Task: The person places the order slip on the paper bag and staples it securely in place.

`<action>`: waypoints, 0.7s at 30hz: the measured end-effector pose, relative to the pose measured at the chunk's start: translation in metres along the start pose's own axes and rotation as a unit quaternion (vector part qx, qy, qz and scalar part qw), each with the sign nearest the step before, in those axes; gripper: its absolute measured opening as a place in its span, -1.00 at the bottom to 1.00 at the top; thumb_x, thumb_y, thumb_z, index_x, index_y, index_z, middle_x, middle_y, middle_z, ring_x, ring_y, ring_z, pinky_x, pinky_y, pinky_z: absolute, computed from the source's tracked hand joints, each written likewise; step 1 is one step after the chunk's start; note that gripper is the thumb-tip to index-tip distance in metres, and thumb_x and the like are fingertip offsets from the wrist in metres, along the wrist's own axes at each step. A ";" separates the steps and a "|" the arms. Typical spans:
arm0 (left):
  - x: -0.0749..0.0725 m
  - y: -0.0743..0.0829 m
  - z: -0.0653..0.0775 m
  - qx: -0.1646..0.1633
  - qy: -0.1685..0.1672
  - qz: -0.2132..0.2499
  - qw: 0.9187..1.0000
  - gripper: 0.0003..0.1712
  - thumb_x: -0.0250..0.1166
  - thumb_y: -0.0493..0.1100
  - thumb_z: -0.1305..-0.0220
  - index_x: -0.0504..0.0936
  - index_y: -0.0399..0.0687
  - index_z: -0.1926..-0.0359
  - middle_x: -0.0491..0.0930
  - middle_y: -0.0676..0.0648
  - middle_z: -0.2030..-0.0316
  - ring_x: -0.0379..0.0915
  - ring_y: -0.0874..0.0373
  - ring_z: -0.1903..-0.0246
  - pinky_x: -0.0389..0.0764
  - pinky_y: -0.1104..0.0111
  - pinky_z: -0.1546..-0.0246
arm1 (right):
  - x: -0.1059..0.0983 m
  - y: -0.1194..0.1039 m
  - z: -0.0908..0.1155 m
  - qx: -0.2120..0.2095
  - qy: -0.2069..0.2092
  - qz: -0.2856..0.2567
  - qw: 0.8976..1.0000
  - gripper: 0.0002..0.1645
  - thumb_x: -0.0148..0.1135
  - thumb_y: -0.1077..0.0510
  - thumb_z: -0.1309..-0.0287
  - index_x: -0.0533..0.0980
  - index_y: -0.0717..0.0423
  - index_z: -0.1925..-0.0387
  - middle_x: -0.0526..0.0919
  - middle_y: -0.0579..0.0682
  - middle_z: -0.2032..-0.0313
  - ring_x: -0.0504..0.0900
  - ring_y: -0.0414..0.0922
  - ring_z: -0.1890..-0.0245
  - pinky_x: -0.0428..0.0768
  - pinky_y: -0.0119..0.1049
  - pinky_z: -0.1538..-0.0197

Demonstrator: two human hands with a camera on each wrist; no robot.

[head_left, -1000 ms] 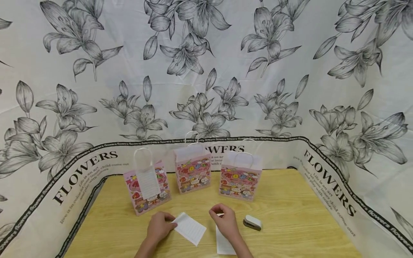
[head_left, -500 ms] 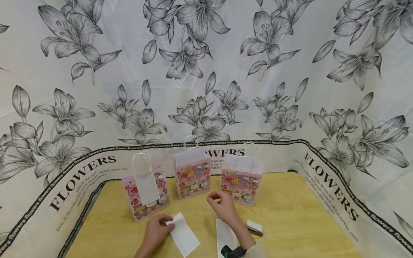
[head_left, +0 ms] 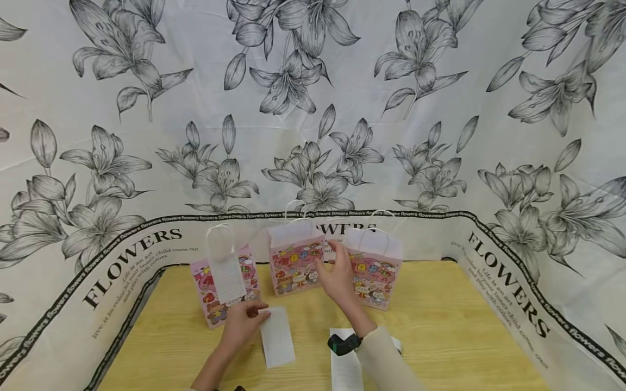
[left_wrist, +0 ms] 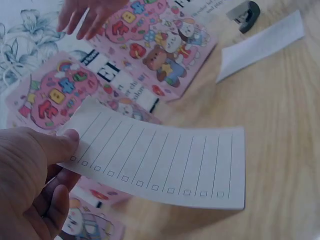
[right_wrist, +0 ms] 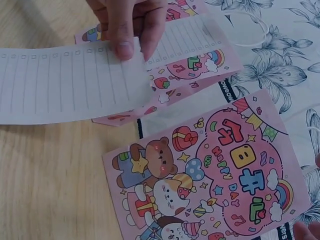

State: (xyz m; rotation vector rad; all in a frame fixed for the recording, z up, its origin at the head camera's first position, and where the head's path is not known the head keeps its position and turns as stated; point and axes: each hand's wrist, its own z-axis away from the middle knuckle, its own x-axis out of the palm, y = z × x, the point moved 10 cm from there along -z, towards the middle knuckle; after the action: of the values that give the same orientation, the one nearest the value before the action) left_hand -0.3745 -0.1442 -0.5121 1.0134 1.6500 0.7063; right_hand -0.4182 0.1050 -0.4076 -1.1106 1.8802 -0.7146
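My left hand [head_left: 240,325] pinches one end of a white checklist slip [head_left: 279,338] between thumb and fingers. Ruled lines and small boxes show on the slip [left_wrist: 165,160] in the left wrist view, its far end extending over the table. My right hand [head_left: 337,277] is raised between the middle pink gift bag [head_left: 292,266] and the right gift bag [head_left: 375,279], fingers apart and holding nothing. Whether it touches the middle bag, I cannot tell. A similar slip [head_left: 227,281] hangs on the front of the left gift bag [head_left: 249,271].
Another white slip [head_left: 346,372] lies on the wooden table [head_left: 440,315] under my right forearm. A small stapler [left_wrist: 245,17] sits beside it, mostly hidden by my sleeve in the head view. Behind the bags stands a flower-printed cloth backdrop [head_left: 313,136].
My right hand has moved forward from above the table slip to the middle bag, and its fingers have spread. My left hand has shifted slightly forward, turning the held slip more upright in view.
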 end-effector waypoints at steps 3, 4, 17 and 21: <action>-0.004 0.015 -0.010 0.014 -0.004 -0.015 1.000 -0.94 0.47 -0.20 -0.10 0.76 0.00 0.36 0.62 0.12 0.47 0.45 0.25 0.52 0.50 0.41 0.52 | 0.006 -0.001 -0.008 0.015 -0.012 0.003 1.000 -0.22 0.29 0.14 -0.24 0.16 0.09 -0.40 0.24 0.12 -0.33 0.32 0.14 -0.25 0.41 0.14 -0.13; -0.005 0.020 -0.013 0.023 -0.004 -0.014 1.000 -0.96 0.47 -0.20 -0.11 0.75 0.00 0.38 0.61 0.14 0.49 0.44 0.26 0.54 0.49 0.40 0.53 | 0.008 -0.001 -0.010 0.019 -0.020 -0.003 1.000 -0.20 0.28 0.13 -0.25 0.12 0.08 -0.42 0.20 0.13 -0.36 0.26 0.14 -0.30 0.37 0.16 -0.17; -0.019 0.084 -0.043 0.132 0.064 -0.002 0.989 -0.93 0.47 -0.23 -0.10 0.75 -0.12 0.39 0.58 -0.17 0.00 0.53 -0.03 0.11 0.62 0.18 0.29 | 0.033 0.018 -0.028 0.102 -0.074 -0.056 0.990 -0.05 0.23 0.08 -0.31 -0.13 0.11 -0.48 0.00 0.26 -0.43 0.17 0.21 -0.36 0.36 0.13 -0.19; -0.015 0.097 -0.047 0.145 0.086 0.013 0.986 -0.93 0.50 -0.28 -0.05 0.76 -0.15 0.42 0.22 -0.31 -0.34 0.25 -0.27 -0.23 0.40 -0.16 -0.07 | 0.034 0.028 -0.027 0.122 -0.073 -0.071 0.987 -0.14 0.24 0.08 -0.30 -0.01 0.13 -0.43 0.14 0.26 -0.37 0.21 0.21 -0.33 0.36 0.12 -0.20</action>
State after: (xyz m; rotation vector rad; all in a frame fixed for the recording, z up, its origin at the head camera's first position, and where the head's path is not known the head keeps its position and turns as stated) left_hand -0.3906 -0.1106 -0.4102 1.2089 1.9321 0.5950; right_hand -0.4632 0.0886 -0.4281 -1.1134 1.5559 -0.8945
